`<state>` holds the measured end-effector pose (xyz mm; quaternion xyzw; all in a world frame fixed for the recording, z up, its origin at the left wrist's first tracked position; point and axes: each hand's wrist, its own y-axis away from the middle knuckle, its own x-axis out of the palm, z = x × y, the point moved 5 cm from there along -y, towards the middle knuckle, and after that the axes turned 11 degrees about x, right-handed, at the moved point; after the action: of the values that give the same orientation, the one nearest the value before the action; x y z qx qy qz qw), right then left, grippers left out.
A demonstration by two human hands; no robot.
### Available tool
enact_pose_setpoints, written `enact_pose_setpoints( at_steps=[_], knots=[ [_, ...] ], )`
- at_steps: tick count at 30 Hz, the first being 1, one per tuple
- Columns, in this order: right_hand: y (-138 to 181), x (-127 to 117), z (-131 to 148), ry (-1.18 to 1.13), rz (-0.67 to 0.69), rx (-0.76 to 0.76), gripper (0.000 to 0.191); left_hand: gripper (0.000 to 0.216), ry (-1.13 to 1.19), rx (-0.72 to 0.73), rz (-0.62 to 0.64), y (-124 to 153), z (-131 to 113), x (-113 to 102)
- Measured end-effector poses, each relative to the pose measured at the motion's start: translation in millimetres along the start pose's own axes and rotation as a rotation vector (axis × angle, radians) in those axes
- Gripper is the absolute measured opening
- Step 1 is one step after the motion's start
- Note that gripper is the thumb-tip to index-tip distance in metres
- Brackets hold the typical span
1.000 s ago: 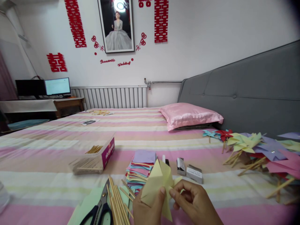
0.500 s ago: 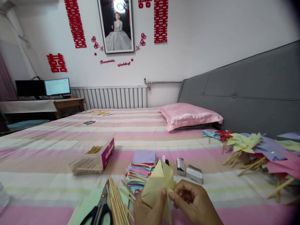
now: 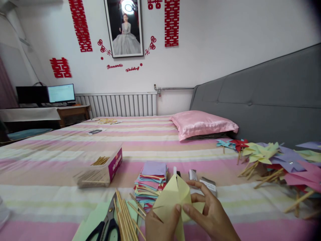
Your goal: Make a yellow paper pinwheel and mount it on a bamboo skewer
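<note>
A pale yellow paper pinwheel [image 3: 167,197], its blades partly folded in, is held up between both hands near the front of the bed. My left hand [image 3: 162,222] pinches it from the lower left, thumb close to its middle. My right hand [image 3: 208,211] grips its right side, thumb near the middle and fingers behind a blade. Just beyond stands a stack of coloured paper squares [image 3: 151,182]. Left of my hands lie dark-handled scissors [image 3: 107,221] and several thin wooden sticks [image 3: 125,214], on pale green paper [image 3: 87,217].
A clear plastic box [image 3: 94,180] of sticks sits to the left. Small boxes [image 3: 208,184] lie just beyond my right hand. Finished pinwheels [image 3: 273,160] are heaped at the right by the grey headboard [image 3: 263,93]. Farther back is a pink pillow [image 3: 203,124].
My right hand has moved slightly up and right, its fingers now more spread behind the paper. The paper pinwheel has turned a little, and its right blade shows wider.
</note>
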<state>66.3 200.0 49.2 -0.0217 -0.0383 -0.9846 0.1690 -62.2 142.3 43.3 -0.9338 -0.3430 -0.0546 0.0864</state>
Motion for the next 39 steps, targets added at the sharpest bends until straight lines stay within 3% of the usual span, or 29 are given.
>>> enact_pose_setpoints(
  at_steps=[6, 12, 16, 20, 25, 32, 39],
  knots=[
    [-3, -6, -1, -0.012, 0.069, 0.027, 0.061, 0.037, -0.094, 0.021, 0.065, -1, 0, 2],
    [-5, -15, -2, -0.115, 0.259, 0.155, 0.065, 0.051, 0.334, -0.253, 0.382, -1, 9, 14],
    [-3, -19, -8, -0.075, 0.341, 0.196, 0.067, 0.045, 0.248, -0.298, 0.548, 3, 6, 15],
    [-3, -21, -11, 0.035, 0.348, 0.177, 0.066, 0.043, 0.152, -0.256, 0.652, 7, 2, 17],
    [-3, -20, -13, 0.132, 0.343, 0.166, 0.063, 0.040, 0.064, -0.205, 0.673, 8, 3, 19],
    [-2, -18, -13, 0.149, 0.299, 0.140, 0.058, 0.041, 0.042, -0.177, 0.608, 5, 10, 19],
    [-1, -14, -6, 0.115, 0.283, 0.105, 0.057, 0.022, 0.002, -0.166, 0.594, 7, 0, 20]
  ],
)
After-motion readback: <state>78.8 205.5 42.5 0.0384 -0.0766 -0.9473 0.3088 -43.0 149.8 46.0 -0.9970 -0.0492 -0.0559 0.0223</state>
